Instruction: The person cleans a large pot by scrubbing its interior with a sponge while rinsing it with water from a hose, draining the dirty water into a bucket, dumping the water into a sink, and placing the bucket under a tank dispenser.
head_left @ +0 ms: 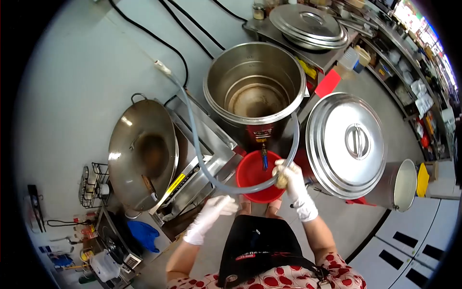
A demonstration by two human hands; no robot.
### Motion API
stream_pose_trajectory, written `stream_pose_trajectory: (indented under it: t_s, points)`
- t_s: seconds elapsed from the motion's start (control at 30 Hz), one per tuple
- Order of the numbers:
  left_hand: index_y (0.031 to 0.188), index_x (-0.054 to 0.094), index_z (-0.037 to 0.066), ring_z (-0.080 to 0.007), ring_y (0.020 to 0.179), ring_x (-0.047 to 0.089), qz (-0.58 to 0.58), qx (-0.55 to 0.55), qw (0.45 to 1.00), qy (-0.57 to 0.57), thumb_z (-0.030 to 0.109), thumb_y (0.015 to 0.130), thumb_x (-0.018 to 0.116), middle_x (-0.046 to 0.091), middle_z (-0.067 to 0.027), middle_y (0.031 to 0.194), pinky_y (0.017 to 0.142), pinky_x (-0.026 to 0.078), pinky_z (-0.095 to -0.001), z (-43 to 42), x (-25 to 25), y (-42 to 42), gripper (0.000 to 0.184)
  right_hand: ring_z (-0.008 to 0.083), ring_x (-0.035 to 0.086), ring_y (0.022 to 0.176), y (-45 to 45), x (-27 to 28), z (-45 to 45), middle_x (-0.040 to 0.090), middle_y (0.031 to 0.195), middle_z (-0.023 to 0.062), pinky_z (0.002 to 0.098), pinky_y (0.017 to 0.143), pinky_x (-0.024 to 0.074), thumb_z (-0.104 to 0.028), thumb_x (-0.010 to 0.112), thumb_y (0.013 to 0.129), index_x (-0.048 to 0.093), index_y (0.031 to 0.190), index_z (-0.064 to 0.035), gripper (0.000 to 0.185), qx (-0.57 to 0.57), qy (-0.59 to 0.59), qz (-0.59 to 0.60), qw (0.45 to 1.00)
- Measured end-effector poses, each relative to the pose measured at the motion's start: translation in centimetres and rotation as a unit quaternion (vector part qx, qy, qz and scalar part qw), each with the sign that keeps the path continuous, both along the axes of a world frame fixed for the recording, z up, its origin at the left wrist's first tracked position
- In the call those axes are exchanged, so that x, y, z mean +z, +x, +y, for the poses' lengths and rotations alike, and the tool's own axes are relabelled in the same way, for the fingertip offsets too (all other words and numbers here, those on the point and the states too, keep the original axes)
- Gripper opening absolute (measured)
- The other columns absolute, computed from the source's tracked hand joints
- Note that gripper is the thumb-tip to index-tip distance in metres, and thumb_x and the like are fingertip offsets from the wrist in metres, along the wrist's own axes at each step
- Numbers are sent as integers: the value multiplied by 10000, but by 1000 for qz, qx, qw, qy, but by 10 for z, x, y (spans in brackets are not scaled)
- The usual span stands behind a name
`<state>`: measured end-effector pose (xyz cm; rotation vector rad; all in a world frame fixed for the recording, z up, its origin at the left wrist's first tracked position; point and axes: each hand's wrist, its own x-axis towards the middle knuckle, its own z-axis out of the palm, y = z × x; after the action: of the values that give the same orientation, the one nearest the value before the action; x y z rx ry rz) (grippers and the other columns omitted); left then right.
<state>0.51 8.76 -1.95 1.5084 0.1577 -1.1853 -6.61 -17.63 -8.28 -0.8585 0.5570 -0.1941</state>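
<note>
A grey hose (195, 130) runs from a wall fitting (162, 67), loops down in front of me and rises to the rim of a large, uncovered steel pot (255, 108). My right hand (291, 180), in a white glove, is closed around the hose near a red basin (244, 176). A small brownish thing, perhaps a scouring pad, shows at its fingers. Also gloved, my left hand (219, 209) is just below the hose, fingers stretched out, with nothing visible in it. Above the basin, the pot's tap (264, 156) has a blue handle.
At left a big wok (139, 154) rests on a steel stove, with a brush-like tool inside. A lidded steel pot (346, 144) stands at right, beside a metal bucket (404, 185). Another lidded pan (310, 26) is on the back table. Shelves line the far right.
</note>
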Motion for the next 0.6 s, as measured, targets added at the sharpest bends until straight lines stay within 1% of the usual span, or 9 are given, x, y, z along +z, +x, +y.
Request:
stream_pose_trajectory:
  t_s: [0.07, 0.13, 0.2, 0.27, 0.33, 0.37, 0.47, 0.53, 0.6]
  points:
    - [974, 616, -8, -136, 813, 626, -237, -158, 957, 57, 212, 914, 574, 666, -93, 884, 743, 511, -275, 2, 37, 22, 232, 157, 574, 645, 30, 4, -32, 610, 738, 101, 254, 565, 454, -100, 551, 868, 566, 1016, 11, 185, 45, -47, 7, 998]
    - [953, 622, 1, -98, 771, 585, -377, -111, 917, 65, 146, 911, 565, 637, -22, 817, 744, 483, -254, -6, 72, 62, 161, 142, 542, 549, 66, 10, -57, 601, 701, 92, 249, 482, 428, -117, 558, 875, 569, 981, 3, 160, 63, -99, 14, 993]
    - [974, 602, -13, -97, 820, 563, -466, -40, 883, 49, 129, 923, 535, 615, -35, 891, 775, 464, -253, -14, 89, 119, 165, 128, 493, 457, 93, 23, -76, 596, 671, 84, 247, 394, 374, -132, 555, 883, 566, 944, -3, 143, 90, -96, 34, 991]
    - [1056, 582, -5, -141, 866, 589, -612, -8, 784, 104, 198, 912, 565, 640, -75, 935, 790, 471, -293, -20, 86, 189, 249, 116, 441, 388, 116, 37, -84, 555, 602, 62, 246, 351, 320, -138, 552, 882, 567, 822, -13, 139, 51, -80, 24, 995]
    - [1086, 583, -5, -231, 903, 629, -667, 45, 731, 135, 209, 901, 567, 648, -153, 1000, 803, 482, -323, -23, 72, 267, 284, 106, 415, 377, 134, 42, -92, 519, 553, 30, 232, 350, 294, -166, 562, 879, 576, 746, -20, 199, 43, -96, 24, 994]
    - [1122, 563, -5, -301, 949, 614, -694, 42, 701, 159, 201, 902, 542, 625, -175, 1059, 838, 473, -351, -19, 55, 314, 303, 97, 380, 365, 137, 56, -100, 484, 516, 2, 229, 349, 273, -195, 574, 869, 590, 701, -24, 240, 87, -17, 15, 996]
    - [1157, 548, 13, -357, 1028, 560, -774, 17, 582, 250, 191, 911, 507, 593, -173, 1125, 897, 439, -390, -32, 56, 402, 307, 100, 388, 371, 170, 31, -111, 565, 623, 30, 225, 350, 280, -206, 583, 849, 617, 855, -23, 187, 5, 59, 44, 997]
    - [1156, 561, 13, -355, 1103, 527, -807, 8, 543, 232, 191, 909, 516, 580, -168, 1173, 952, 411, -387, -37, 48, 450, 307, 156, 520, 544, 189, 5, -124, 597, 696, 59, 248, 462, 392, -190, 575, 845, 621, 939, -23, 197, 22, 102, 42, 994]
    - [1160, 561, 20, -353, 1108, 524, -772, -63, 576, 261, 179, 913, 511, 578, -169, 1176, 952, 408, -391, -31, 41, 490, 298, 173, 529, 586, 209, 2, -125, 587, 683, 61, 263, 537, 421, -196, 591, 838, 618, 935, -21, 202, 22, 97, 44, 994]
